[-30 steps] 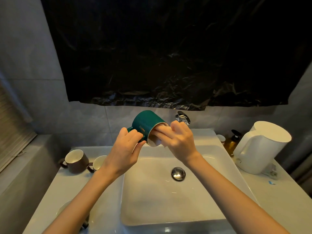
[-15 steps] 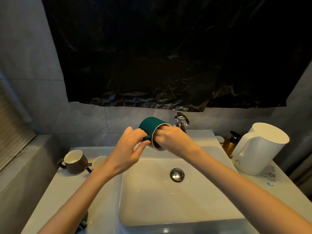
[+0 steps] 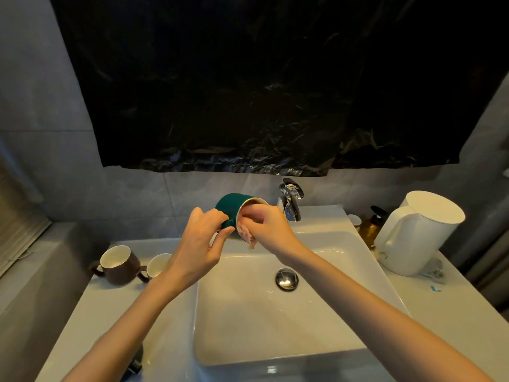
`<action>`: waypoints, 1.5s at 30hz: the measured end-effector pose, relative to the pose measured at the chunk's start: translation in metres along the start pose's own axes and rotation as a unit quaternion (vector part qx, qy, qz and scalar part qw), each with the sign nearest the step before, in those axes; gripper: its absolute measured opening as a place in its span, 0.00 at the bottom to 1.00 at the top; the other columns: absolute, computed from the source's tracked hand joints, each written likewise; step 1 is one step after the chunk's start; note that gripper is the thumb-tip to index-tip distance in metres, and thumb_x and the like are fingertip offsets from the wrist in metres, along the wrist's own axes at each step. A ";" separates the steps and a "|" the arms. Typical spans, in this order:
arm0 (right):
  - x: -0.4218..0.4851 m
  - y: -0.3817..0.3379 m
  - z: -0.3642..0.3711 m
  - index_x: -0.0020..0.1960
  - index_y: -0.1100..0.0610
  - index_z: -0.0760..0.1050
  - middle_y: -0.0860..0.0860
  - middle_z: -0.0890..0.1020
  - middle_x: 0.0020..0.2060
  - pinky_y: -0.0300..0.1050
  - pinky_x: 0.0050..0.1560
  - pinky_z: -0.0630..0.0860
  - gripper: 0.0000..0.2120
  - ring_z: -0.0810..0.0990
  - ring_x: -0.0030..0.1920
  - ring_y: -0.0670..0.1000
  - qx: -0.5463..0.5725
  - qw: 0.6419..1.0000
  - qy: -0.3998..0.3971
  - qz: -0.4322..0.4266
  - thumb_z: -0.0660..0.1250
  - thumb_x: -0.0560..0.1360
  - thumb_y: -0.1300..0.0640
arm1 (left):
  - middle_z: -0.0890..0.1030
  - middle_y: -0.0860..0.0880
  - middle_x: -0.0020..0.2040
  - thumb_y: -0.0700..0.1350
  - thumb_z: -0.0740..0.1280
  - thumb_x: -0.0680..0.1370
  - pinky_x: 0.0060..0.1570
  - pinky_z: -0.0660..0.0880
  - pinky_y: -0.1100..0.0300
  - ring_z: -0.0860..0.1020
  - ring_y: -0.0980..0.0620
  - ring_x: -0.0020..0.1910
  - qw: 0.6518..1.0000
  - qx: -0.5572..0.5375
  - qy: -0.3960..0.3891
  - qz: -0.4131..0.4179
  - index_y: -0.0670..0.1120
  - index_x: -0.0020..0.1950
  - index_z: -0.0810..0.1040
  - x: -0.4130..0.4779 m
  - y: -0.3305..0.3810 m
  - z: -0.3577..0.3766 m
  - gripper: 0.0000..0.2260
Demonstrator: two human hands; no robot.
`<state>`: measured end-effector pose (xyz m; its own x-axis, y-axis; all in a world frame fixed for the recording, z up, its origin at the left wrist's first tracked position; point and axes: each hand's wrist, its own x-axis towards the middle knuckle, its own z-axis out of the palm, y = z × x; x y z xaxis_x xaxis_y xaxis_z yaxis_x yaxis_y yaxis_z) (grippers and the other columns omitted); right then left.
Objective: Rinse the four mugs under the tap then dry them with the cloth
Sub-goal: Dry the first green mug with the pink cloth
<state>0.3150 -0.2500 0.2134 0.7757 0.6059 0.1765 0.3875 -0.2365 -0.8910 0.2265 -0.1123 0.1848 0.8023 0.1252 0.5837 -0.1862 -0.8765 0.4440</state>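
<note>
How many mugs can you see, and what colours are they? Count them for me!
Green mug: 1
Brown mugs: 2, the whole brown mug and the half-hidden brown mug
Total: 3 mugs in plain view

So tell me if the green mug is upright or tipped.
Tipped. The green mug lies sideways, mouth toward the right hand, which pushes the cloth inside; the left hand holds its handle.
</note>
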 end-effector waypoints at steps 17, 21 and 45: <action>0.006 0.010 -0.034 0.41 0.62 0.77 0.53 0.79 0.40 0.49 0.35 0.76 0.02 0.77 0.37 0.52 -0.221 0.896 0.128 -0.364 0.69 0.71 0.68 | 0.73 0.60 0.36 0.40 0.62 0.80 0.39 0.64 0.69 0.67 0.57 0.41 0.993 -0.097 -0.025 -0.063 0.51 0.45 0.73 0.012 0.016 0.003 0.07; 0.007 0.015 -0.050 0.45 0.59 0.77 0.53 0.80 0.45 0.44 0.30 0.79 0.06 0.80 0.40 0.51 -0.417 0.802 0.077 -0.420 0.72 0.71 0.65 | 0.73 0.57 0.39 0.42 0.62 0.80 0.39 0.64 0.71 0.68 0.59 0.44 0.996 -0.069 -0.015 -0.052 0.46 0.48 0.74 0.017 0.023 0.004 0.03; -0.149 0.130 -0.225 0.49 0.54 0.80 0.48 0.80 0.43 0.31 0.30 0.71 0.06 0.78 0.39 0.45 -0.171 0.906 0.365 0.128 0.65 0.78 0.61 | 0.78 0.47 0.46 0.45 0.59 0.82 0.43 0.73 0.60 0.75 0.51 0.47 0.948 -0.262 -0.082 -0.163 0.45 0.51 0.74 0.035 0.130 0.139 0.06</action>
<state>0.3616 -0.5424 0.1657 0.9366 -0.1364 0.3228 0.1828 -0.5957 -0.7821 0.3097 -0.2861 0.1682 0.9349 0.2379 0.2633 -0.1351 -0.4474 0.8841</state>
